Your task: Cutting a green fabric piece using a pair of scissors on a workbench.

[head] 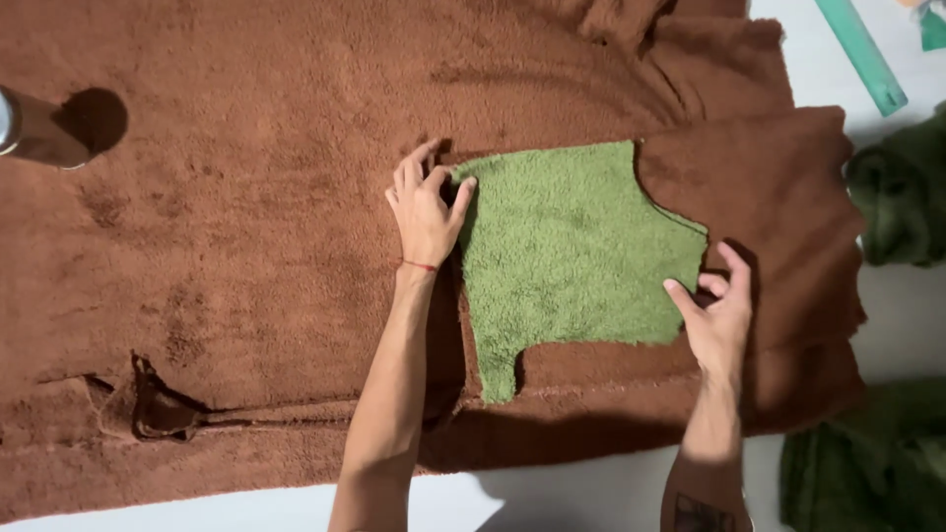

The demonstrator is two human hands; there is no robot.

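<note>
White surface (591, 498) carries brown fleece (246, 246); dark green fabric (902, 197) and teal ruler (862, 54) right of fleece.

A cut fleece piece (576, 256) lies on a large fleece sheet (246, 246), right of centre. The left hand (426, 212) rests at the piece's left edge, the right hand (717, 310) at its right edge. A cylinder (34, 128) stands on the sheet's far left. Right of the sheet lie folded fabric piles (902, 197), with a ruler (859, 51) beyond them at the far right.
</note>
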